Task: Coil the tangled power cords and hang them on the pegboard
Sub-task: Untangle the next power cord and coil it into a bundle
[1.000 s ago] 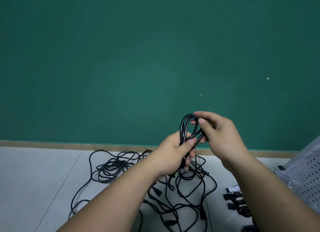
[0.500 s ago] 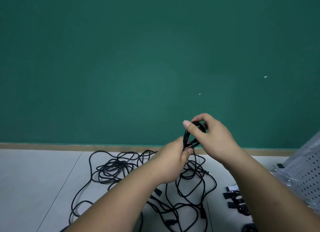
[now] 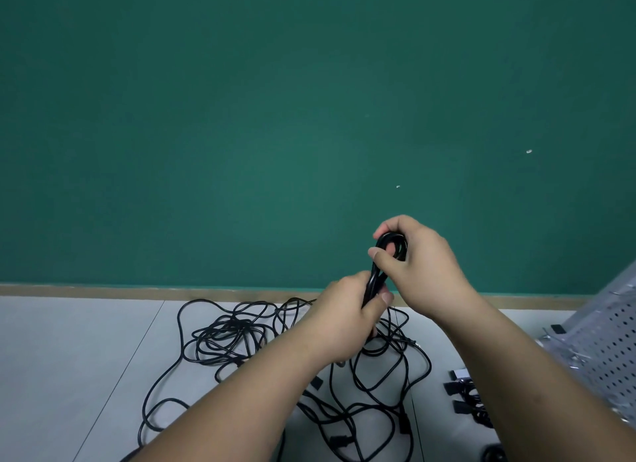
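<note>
The right hand (image 3: 423,265) grips the top of a black coiled power cord (image 3: 375,279); the left hand (image 3: 344,324) clamps its lower part. Loops should be even and tight. Other tangled black cords (image 3: 234,334) lie on the grey floor (image 3: 69,358) below.

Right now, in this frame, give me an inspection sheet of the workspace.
Surface: pale grey tiled floor, seams visible.
Job's things: black power-cord coil held up; white perforated pegboard at right edge, partly in view.
Clutter: small dark bundled cords with plugs beside the pegboard.
Grippers: left hand grips the coil's lower part; right hand holds its top loop.
Cables: tangled black cords spread on the floor.
Surroundings: dark green wall, wooden skirting.
</note>
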A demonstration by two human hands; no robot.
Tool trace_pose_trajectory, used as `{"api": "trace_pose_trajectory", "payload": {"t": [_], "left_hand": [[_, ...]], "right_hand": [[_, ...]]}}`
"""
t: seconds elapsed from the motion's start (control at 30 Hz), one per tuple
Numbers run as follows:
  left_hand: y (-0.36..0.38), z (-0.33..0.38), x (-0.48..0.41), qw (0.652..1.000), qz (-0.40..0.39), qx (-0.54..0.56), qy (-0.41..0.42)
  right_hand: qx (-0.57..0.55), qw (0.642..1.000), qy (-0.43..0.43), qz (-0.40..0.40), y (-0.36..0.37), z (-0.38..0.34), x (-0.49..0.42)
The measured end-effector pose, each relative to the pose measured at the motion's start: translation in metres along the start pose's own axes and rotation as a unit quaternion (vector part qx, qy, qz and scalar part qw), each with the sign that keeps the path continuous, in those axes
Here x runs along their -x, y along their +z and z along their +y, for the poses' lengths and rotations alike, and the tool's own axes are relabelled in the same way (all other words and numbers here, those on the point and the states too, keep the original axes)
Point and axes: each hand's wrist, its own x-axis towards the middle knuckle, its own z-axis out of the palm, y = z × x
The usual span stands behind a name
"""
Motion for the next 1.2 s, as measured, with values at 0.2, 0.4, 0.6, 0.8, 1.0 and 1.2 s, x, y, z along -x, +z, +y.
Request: {"api": "trace_pose_trajectory", "payload": {"t": [0.2,0.4,0.6,0.8,1.0,1.2], "left_hand": [[0.001,-0.007,-0.002,0.99,0.025,0.132,-0.046],[-0.015,-0.011,-0.008,0.965,0.077,0.249,-0.039],[-0.026,-0.002,-0.013,0.892,0.154,0.421,-0.05],[-0.05,-0.015,-0.02,0.865,0.266,0.419,-0.07],[-0.073,-0.036,-0.026,0.887,0.373,0.254,-0.1],[-0.067,-0.037,-0.024,0.947,0.294,-0.021,-0.129]], "right_hand": [[-0.047,0.998,-0.024,-0.046,0.005,0.004,0.0],[-0.075,0.984,0.057,-0.154,0.002,0.014,0.007],[-0.016,0.932,0.074,-0.354,0.014,0.02,0.02],[-0.033,0.91,0.072,-0.407,0.021,0.008,0.028],[-0.043,0.925,0.056,-0.373,-0.001,0.004,0.013],[-0.07,0.962,0.002,-0.263,-0.016,0.011,0.005]]}}
